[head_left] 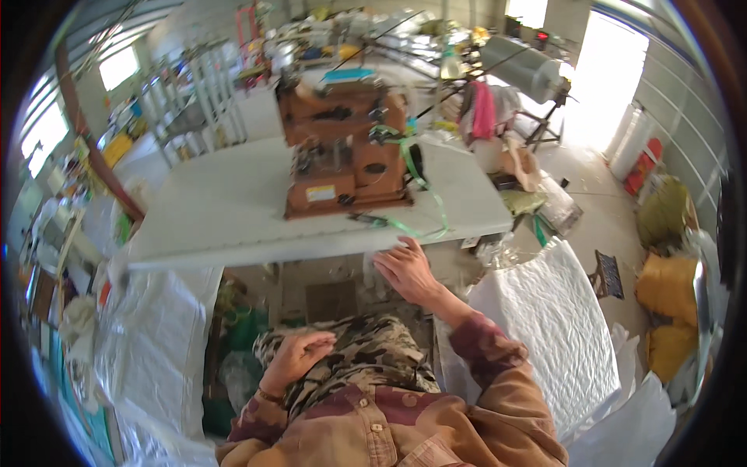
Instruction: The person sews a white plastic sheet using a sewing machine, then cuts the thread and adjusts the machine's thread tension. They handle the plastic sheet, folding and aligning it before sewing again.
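Observation:
A brown sewing machine [342, 167] stands on a pale worktable [226, 202] in front of me. A green ribbon [445, 210] trails from its right side down to the table's front edge. Small dark thread snips [367, 219] lie just in front of the machine's base. At that edge, below the ribbon's end, is my right hand [406, 270], fingers loosely stretched and nothing visible in them. My left hand [299, 359] hovers over or rests on my camouflage-clad lap, open and apparently holding nothing; its palm side is hidden.
White woven sheeting [548, 327] spreads to my right, and more white sheeting [156, 342] lies to my left. Yellow sacks [668, 292] sit by the right wall. A large roll [521, 68] on a stand is at the back right, near a bright doorway [611, 78].

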The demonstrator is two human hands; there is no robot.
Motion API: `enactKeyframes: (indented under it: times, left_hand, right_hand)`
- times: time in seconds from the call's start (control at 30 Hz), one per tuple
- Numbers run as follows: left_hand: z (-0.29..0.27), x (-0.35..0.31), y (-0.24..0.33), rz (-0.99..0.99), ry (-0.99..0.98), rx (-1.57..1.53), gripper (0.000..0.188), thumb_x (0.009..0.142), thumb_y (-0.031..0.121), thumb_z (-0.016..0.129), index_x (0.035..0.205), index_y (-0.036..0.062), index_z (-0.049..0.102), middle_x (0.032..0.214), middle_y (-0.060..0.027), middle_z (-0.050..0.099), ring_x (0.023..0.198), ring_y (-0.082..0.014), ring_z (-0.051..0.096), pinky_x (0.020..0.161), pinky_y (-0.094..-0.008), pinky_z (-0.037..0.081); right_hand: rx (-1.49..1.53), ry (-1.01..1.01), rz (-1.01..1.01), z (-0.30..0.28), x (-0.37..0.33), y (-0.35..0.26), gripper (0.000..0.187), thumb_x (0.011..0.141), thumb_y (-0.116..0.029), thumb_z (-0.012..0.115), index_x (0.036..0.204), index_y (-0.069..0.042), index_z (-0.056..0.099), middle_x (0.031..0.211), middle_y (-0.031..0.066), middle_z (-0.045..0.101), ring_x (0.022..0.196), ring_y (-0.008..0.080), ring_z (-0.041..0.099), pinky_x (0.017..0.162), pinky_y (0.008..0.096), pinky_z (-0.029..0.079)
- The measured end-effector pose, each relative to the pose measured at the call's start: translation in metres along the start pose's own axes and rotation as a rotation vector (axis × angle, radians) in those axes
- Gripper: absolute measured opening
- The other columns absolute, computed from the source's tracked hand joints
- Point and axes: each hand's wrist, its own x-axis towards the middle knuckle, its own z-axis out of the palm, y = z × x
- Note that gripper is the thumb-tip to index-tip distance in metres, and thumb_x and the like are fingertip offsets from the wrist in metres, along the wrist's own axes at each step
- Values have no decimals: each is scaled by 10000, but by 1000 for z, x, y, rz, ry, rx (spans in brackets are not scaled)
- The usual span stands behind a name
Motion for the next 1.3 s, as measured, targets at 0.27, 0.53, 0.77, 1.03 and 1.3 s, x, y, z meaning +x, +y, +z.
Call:
enactKeyframes:
  times: [0.27, 0.53, 0.77, 1.03, 1.3]
  left_hand:
    - [-43, -9, -4, -1, 198, 145, 222, 910, 98, 671, 1103, -12, 668, 1023, -117, 728, 934, -170, 685, 813, -280, 527]
    - [-121, 90, -6, 211, 560, 20, 195, 938, 59, 645, 1090, -62, 661, 986, -111, 725, 908, -139, 685, 778, -256, 541]
    - [-118, 252, 32, 325, 651, -462, 284, 936, 95, 651, 1167, -68, 621, 1057, -116, 673, 882, -196, 711, 667, -248, 572]
    - [-77, 301, 45, 263, 841, -562, 408, 894, 136, 698, 1216, -69, 554, 1197, -166, 609, 872, -225, 722, 462, -218, 475]
    - [-66, 320, 49, 171, 811, -721, 402, 908, 200, 691, 1198, -40, 550, 1024, -113, 647, 742, -188, 698, 443, -195, 415]
  right_hand:
    - [329, 194, 190, 112, 93, 18, 166, 886, -218, 643, 948, -72, 690, 819, 159, 681, 736, 363, 644, 689, 423, 498]
    - [487, 107, 524, 102, 114, 16, 332, 919, -340, 637, 797, -33, 667, 691, 157, 642, 665, 362, 624, 626, 403, 483]
    - [391, 143, 385, 104, 112, 14, 347, 921, -332, 643, 751, -29, 635, 630, 130, 608, 631, 347, 599, 608, 416, 464]
    - [314, 203, 310, 107, 110, 19, 301, 903, -308, 654, 747, -52, 641, 670, 154, 627, 662, 380, 614, 608, 454, 470]
    - [308, 190, 299, 105, 110, 15, 314, 902, -308, 651, 731, -48, 614, 664, 173, 617, 657, 403, 607, 576, 473, 462]
